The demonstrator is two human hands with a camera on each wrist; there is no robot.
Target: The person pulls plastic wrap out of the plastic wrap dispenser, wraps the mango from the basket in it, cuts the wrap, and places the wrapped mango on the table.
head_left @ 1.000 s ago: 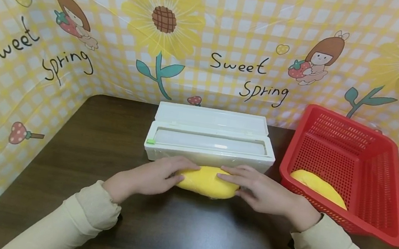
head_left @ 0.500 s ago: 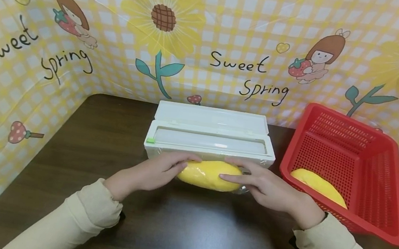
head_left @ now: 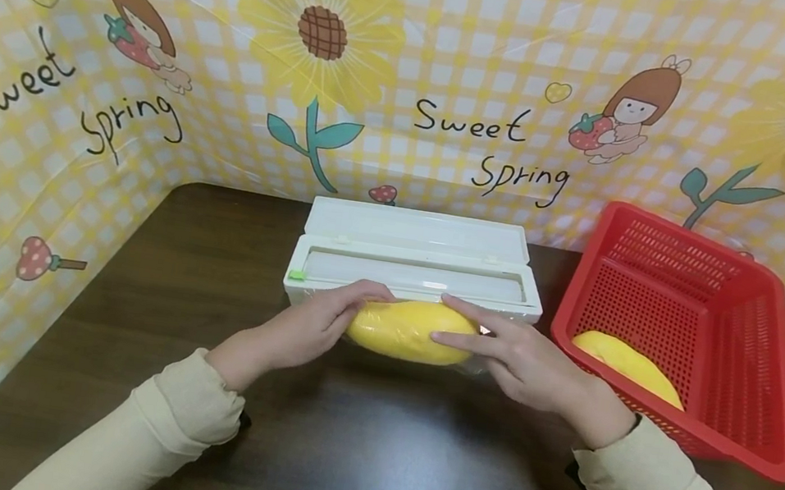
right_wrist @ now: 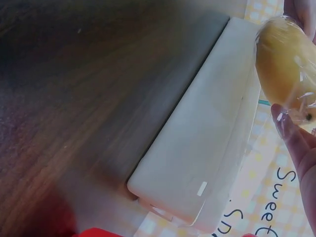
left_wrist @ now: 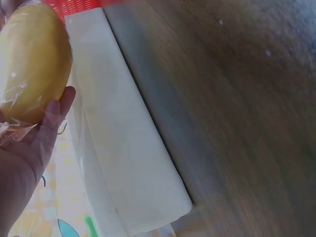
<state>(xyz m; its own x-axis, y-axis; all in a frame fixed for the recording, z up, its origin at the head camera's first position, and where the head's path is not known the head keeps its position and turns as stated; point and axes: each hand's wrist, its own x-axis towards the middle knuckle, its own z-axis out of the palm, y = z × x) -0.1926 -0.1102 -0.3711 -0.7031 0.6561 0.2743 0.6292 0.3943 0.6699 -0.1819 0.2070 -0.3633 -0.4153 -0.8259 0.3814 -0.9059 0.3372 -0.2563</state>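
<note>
A yellow mango (head_left: 413,331) in clear, wrinkled cling film is held off the table, in front of the white cling film dispenser (head_left: 347,248). My left hand (head_left: 303,329) grips its left end, fingers over the top. At the right end, my right hand (head_left: 533,367) holds it with the fingers spread over the film. The left wrist view shows the film gathered by the left palm around the mango (left_wrist: 37,64). A dark spot shows at the mango's right end in the right wrist view, near the fingers (right_wrist: 289,129). The dispenser's lid is raised, baring the roll.
To the right stands a red plastic basket (head_left: 750,358) with another yellow mango (head_left: 629,367) in it. A green slider (head_left: 297,275) sits at the dispenser's left corner. The dark wooden table (head_left: 365,457) backs onto a yellow checked cloth (head_left: 463,47).
Both hands have raised the mango and moved it slightly toward the dispenser. It has rolled a little, and film now shows loose at its right end.
</note>
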